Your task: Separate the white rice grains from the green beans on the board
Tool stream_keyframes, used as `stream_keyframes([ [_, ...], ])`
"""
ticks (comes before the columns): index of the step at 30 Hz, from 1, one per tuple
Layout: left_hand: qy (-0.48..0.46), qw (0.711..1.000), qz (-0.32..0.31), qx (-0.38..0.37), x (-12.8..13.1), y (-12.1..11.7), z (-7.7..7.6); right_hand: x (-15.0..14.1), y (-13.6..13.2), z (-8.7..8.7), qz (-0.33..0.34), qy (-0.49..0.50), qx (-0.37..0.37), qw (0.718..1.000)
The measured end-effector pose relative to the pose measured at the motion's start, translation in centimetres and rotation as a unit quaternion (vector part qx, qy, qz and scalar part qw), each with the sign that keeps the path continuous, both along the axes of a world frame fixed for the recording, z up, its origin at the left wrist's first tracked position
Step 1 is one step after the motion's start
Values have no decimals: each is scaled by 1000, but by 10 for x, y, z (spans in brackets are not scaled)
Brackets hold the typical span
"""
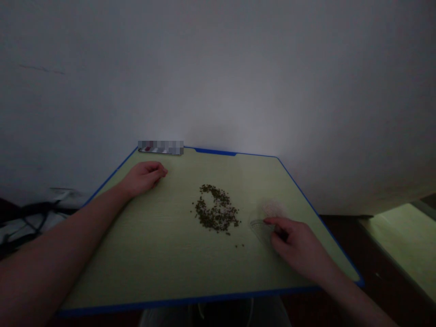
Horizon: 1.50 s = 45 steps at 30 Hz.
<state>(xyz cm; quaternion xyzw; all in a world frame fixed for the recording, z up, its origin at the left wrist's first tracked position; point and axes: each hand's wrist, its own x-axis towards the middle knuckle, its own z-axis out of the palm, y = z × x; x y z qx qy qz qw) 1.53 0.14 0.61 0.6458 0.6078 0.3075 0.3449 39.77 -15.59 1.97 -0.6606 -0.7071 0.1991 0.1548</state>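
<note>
Pinching the edge of a thin clear plastic bag (260,229), the fingers (272,221) of the right hand (299,247) press together on the film, though the dim light and faint plastic hide exactly how much of it they grasp. The left hand (145,177) grasps nothing: its relaxed, loosely curled fingers (159,171) rest on the desktop toward the far left. Between the hands lies one loose heap of small dark green granules (218,218), perhaps seeds or dried tea, spread in a rough ring around a bare patch. They are too many and too small to count exactly, but about three stray granules (238,245) sit apart on the near right. The bag lies just right of the heap, not touching its main body. The step in hand appears to be handling the bag beside the granules, and the next move seems to call for a surer hold on the film, with the free left hand available to help. Outward, one pale green desktop (136,254) with blue edge banding (190,302) carries everything, including one pixelated flat object (160,147) at its far left corner. A white wall (238,91) rises beyond, a black cable (34,213) lies off to the left, and a second desktop (395,240) shows on the right
</note>
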Motion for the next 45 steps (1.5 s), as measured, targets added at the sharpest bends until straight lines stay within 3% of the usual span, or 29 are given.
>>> stream_keyframes([
  [9,13,1000,-6,9,-2,2,-3,-19,1,-7,38,43,-1,998],
  [17,8,1000,3,3,1,-1,1,7,17,-1,-22,24,29,999],
  [25,11,1000,-3,-1,0,-3,2,-4,23,-4,74,64,9,995],
  [32,16,1000,-4,7,-1,2,-2,-3,16,-5,79,64,-12,995],
  [40,1,1000,6,7,2,-3,3,-12,23,-7,79,54,2,995],
  [45,12,1000,-3,14,-2,2,-2,-17,31,-1,126,16,6,992],
])
